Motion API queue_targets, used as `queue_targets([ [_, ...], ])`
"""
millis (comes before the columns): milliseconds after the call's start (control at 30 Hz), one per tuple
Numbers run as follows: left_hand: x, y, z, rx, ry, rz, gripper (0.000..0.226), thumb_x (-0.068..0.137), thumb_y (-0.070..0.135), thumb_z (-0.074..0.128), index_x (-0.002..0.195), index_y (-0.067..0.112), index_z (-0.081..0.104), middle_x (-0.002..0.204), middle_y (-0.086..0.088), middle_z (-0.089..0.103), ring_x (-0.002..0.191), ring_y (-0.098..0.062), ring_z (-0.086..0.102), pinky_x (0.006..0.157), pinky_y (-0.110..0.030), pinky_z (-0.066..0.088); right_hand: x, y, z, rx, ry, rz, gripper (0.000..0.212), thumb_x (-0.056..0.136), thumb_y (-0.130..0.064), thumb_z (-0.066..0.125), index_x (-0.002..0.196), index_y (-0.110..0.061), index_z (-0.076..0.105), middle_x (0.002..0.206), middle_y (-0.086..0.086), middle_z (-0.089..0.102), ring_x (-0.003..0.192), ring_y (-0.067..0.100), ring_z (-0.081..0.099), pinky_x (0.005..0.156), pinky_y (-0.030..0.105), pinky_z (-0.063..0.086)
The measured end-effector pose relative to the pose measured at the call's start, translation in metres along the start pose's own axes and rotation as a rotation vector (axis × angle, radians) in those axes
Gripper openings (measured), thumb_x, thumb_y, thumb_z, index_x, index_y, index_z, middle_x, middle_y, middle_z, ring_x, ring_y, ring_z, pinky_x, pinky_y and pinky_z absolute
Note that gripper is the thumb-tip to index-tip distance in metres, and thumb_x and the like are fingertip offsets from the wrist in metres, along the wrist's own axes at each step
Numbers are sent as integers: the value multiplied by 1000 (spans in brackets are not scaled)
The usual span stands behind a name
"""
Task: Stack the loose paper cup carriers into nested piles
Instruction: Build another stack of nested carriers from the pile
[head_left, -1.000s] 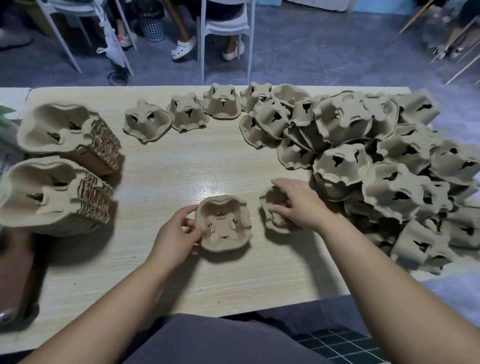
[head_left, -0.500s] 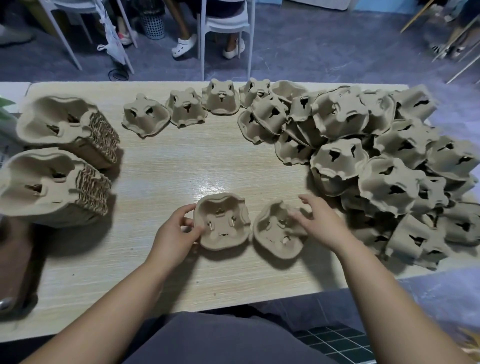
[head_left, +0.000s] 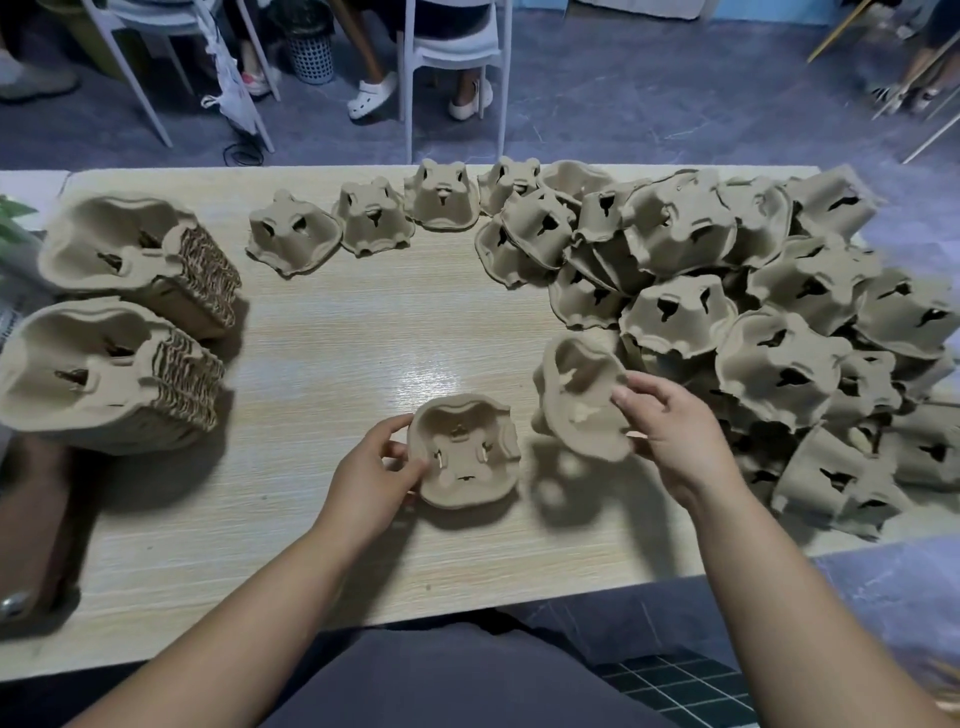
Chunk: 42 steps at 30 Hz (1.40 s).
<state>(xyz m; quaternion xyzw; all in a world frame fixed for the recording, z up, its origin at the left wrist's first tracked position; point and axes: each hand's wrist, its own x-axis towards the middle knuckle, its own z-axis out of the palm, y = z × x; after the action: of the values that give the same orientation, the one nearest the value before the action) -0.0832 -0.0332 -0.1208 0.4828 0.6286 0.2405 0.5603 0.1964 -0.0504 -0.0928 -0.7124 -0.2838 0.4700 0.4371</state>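
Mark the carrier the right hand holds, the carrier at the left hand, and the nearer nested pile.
lifted carrier (head_left: 574, 395), head view, its inner hollow.
carrier on table (head_left: 467, 452), head view, its centre.
nearer nested pile (head_left: 78, 358), head view, top carrier's hollow.

I read this as a shared packing workroom: a long pale wood-grain table (head_left: 337, 332) heaped with loose brown moulded-pulp cup carriers (head_left: 779, 364) and nested piles (head_left: 119, 374) of them. Behind it stand white plastic chairs (head_left: 457, 47), with seated people's feet (head_left: 371, 96) on the grey floor (head_left: 649, 93).

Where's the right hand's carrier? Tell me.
Head view, right of centre: the lifted carrier is tilted in the right hand, between the table carrier gripped by the left hand and the loose heap.
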Motion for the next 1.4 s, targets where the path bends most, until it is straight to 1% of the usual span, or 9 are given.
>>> queue_targets([
  [167, -3, 1, 7, -33, -21, -12, 31, 92, 13, 60, 119, 29, 58, 85, 0, 61, 70, -15, 64, 53, -12, 48, -10, 3, 44, -216, -204, -43, 28, 88, -9, 63, 115, -12, 63, 61, -11, 59, 59, 8, 53, 57, 28, 44],
  [333, -6, 1, 5, -114, -35, -69, 31, 100, 9, 40, 118, 23, 61, 83, 0, 69, 61, -13, 65, 54, -19, 50, -11, 12, 58, -355, -154, -126, 29, 84, -13, 68, 112, -21, 64, 80, -1, 63, 70, 15, 57, 72, 36, 49],
  [500, -10, 6, 8, -125, -57, -38, 22, 97, 27, 52, 116, 32, 60, 90, 4, 67, 76, -18, 68, 69, -28, 56, -14, 10, 61, -404, -86, -211, 24, 80, -17, 73, 101, -23, 65, 75, -8, 63, 67, 7, 59, 68, 27, 51],
  [600, -9, 3, 11, -16, -57, -11, 38, 87, 23, 68, 117, 42, 53, 97, 1, 64, 82, -23, 70, 77, -37, 58, -13, 13, 63, -494, -80, -246, 30, 80, -23, 73, 109, -21, 65, 84, -8, 61, 71, 8, 58, 70, 25, 48],
  [700, -11, 3, 15, -14, -41, -14, 46, 85, 16, 70, 121, 39, 52, 96, -1, 64, 83, -22, 70, 70, -27, 57, -12, 21, 63, -525, -148, -214, 36, 84, -25, 69, 119, -19, 61, 107, -5, 59, 84, 12, 60, 82, 27, 49],
  [833, -13, 5, 27, -36, -12, 2, 46, 86, 10, 68, 119, 38, 51, 99, -6, 65, 86, -21, 68, 54, -13, 50, -15, 28, 52, -439, -186, -193, 31, 85, -18, 68, 115, -16, 66, 107, -1, 67, 88, 20, 66, 83, 43, 54],
  [967, -14, 12, 53, -37, -33, 31, 46, 88, 8, 66, 125, 33, 53, 99, -8, 66, 80, -20, 68, 49, -11, 46, -17, 30, 22, -462, -138, -224, 29, 84, -15, 68, 113, -20, 67, 107, -4, 66, 76, 16, 65, 77, 31, 54],
  [1267, -12, 24, 129, 16, -257, 66, 45, 88, 7, 64, 124, 31, 52, 93, -9, 61, 80, -25, 67, 58, -20, 52, -52, 57, -49, -339, 47, -203, 31, 85, -4, 66, 103, -29, 61, 109, -9, 60, 100, 4, 58, 86, 8, 45],
  [1400, -13, 28, 149, 31, -332, 84, 45, 88, 5, 63, 124, 30, 52, 86, -5, 57, 72, -18, 63, 54, -17, 51, -73, 68, -67, -374, 229, -219, 24, 86, -12, 67, 100, -31, 60, 106, -20, 53, 97, 3, 58, 79, 11, 47],
])
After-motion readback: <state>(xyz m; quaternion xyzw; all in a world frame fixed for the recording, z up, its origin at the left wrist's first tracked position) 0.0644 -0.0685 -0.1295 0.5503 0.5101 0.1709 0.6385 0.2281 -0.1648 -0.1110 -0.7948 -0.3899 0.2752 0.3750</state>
